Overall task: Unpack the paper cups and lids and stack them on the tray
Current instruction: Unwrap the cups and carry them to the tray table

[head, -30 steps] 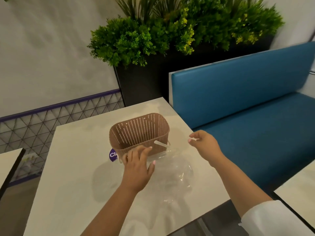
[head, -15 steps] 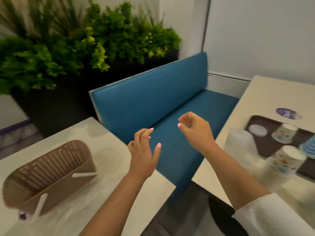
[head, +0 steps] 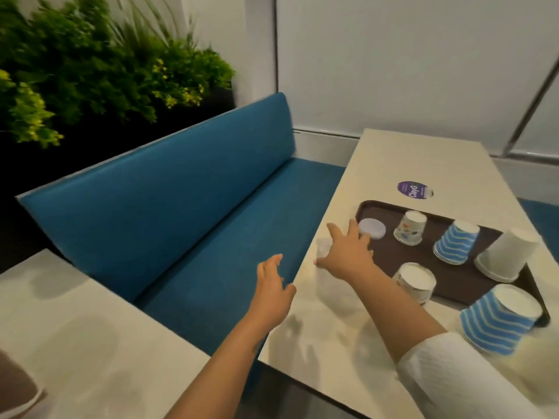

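Blue bench (head: 187,207) mid-frame, upturned cups (head: 456,246) on tray (head: 453,276) at right; right hand (head: 348,255) fingers spread by lid (head: 372,228), left hand (head: 272,285) relaxed, holding nothing.

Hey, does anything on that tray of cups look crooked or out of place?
Yes. The near blue striped stack tilts and hangs over the brown tray's front rim, partly on the table. The white stack leans as well. Nothing looks spilled or damaged.
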Demonstrator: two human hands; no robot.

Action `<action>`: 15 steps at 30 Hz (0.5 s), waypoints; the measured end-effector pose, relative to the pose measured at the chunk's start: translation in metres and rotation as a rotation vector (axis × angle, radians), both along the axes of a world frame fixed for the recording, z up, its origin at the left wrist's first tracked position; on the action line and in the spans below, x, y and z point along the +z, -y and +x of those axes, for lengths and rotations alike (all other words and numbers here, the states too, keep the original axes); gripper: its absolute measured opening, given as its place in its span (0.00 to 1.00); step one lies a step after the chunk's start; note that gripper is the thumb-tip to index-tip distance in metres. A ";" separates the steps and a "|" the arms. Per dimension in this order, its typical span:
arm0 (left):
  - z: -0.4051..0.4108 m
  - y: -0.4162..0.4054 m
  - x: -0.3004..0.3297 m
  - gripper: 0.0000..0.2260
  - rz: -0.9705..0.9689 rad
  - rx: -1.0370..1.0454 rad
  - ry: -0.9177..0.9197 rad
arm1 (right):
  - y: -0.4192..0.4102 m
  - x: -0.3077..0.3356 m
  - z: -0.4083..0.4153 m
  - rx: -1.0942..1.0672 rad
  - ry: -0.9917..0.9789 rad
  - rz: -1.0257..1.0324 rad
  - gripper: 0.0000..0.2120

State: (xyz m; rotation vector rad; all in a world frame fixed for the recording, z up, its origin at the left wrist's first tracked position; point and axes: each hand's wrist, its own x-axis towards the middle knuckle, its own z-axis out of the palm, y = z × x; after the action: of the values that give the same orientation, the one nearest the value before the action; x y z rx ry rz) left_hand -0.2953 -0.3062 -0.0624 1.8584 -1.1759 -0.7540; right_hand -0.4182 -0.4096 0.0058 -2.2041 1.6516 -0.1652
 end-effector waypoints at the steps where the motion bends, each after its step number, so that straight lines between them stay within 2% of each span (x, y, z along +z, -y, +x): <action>1: 0.000 0.007 -0.004 0.25 0.054 -0.009 -0.043 | 0.004 -0.007 0.000 -0.012 -0.002 0.039 0.40; 4: 0.005 0.028 -0.011 0.20 0.210 -0.037 -0.175 | 0.012 -0.024 0.002 -0.033 -0.008 0.120 0.41; 7: 0.009 0.045 -0.014 0.07 0.353 -0.007 -0.437 | 0.012 -0.032 0.003 -0.040 0.002 0.085 0.39; 9: 0.013 0.054 -0.017 0.06 0.444 0.000 -0.601 | 0.013 -0.033 0.004 -0.067 0.027 0.060 0.37; 12: 0.017 0.064 -0.022 0.03 0.531 -0.057 -0.734 | 0.014 -0.030 0.007 -0.117 0.072 0.065 0.36; 15: 0.019 0.074 -0.026 0.03 0.558 -0.029 -0.876 | 0.016 -0.030 0.008 -0.173 0.126 0.079 0.36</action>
State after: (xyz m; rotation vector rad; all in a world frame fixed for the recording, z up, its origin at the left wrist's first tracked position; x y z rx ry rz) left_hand -0.2767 -0.3806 -0.0888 1.5926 -0.4369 -1.8086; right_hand -0.4101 -0.4260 -0.0241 -1.9505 1.7464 -0.2750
